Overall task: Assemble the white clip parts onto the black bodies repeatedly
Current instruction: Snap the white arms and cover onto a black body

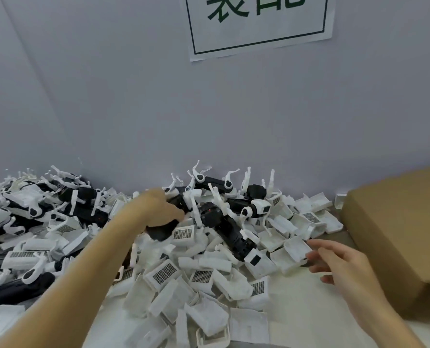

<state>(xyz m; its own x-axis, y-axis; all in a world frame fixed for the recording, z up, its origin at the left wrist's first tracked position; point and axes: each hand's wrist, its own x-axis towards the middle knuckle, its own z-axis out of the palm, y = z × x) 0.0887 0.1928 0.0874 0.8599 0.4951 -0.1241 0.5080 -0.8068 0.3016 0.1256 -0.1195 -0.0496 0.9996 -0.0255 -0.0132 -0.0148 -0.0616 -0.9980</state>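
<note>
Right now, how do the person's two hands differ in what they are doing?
The left hand is curled around a black body over the pile; the right hand holds nothing. The left reaches farther toward the wall; the right, fingers loosely spread, hovers beside the cardboard box. Both are bare.

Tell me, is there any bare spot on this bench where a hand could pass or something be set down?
One bare patch of table shows between the white clip parts and the cardboard box, under the right hand. Everywhere else is crowded: white parts fill the middle, and black bodies are heaped left and along the wall, where the left hand reaches in.
</note>
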